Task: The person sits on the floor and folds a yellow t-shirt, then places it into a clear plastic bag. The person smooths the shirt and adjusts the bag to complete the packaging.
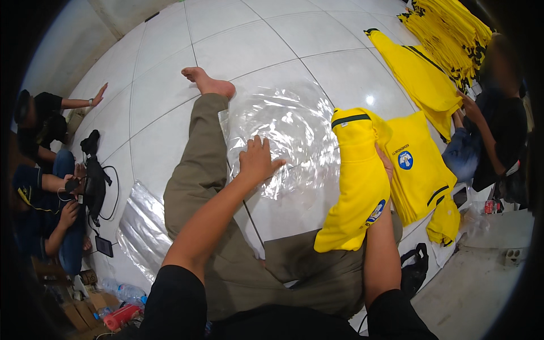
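Note:
My left hand [257,160] rests with fingers apart on a stack of clear plastic bags [293,114] lying on the tiled floor between my legs. In my right hand [384,163] is a folded yellow shirt [361,182] with a dark green stripe, a small tag and a round blue emblem. It hangs over my right forearm, and the shirt hides part of that hand. Just right of it lies a pile of folded yellow shirts [418,170], the top one bearing writing and the same kind of emblem.
At right a person [497,127] handles a spread yellow shirt [425,80] near a tall pile of yellow garments [450,38]. More clear plastic [142,229] lies left of my leg. People sit at left by a black bag [95,187]. Bottles [123,291] stand lower left.

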The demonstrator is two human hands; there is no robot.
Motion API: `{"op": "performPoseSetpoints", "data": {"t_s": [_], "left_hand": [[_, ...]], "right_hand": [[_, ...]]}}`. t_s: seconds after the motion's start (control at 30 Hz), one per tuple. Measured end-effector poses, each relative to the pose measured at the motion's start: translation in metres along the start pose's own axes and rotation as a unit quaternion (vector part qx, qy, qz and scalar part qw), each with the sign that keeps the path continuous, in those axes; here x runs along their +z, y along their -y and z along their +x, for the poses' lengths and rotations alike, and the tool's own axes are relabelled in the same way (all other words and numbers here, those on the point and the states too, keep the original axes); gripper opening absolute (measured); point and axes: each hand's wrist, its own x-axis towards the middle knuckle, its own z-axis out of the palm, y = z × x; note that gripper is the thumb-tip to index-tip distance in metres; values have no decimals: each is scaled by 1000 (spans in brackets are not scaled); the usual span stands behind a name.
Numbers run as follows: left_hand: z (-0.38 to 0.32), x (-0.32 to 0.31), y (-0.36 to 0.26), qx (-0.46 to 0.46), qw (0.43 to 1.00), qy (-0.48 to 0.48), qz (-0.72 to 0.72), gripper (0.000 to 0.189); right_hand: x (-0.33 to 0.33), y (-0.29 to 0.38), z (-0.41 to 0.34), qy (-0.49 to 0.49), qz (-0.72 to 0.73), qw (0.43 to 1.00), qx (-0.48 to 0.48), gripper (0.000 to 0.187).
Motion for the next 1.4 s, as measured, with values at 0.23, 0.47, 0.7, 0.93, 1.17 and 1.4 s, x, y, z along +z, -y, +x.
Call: {"op": "performPoseSetpoints", "data": {"t_s": [0.23,0.47,0.7,0.93,1.17,1.4], "left_hand": [[-12,-6,-2,47,997,-64,1,87],[-15,-9,-10,238,961,40,-132,47],[-8,7,20,291,956,-30,-32,43],[-14,-14,17,163,986,10,-15,51],[-10,8,26,211,976,-12,-59,50],[-18,12,-5,164,971,8,-174,32]], "right_hand": [[12,12,-5,-1,10,1000,-8,35],[17,9,-9,-2,15,1000,-1,35],[26,13,-9,13,18,1000,0,35],[31,16,-12,18,19,1000,3,35],[34,7,-12,17,20,999,26,35],[19,-3,-9,1,24,999,48,34]]}}
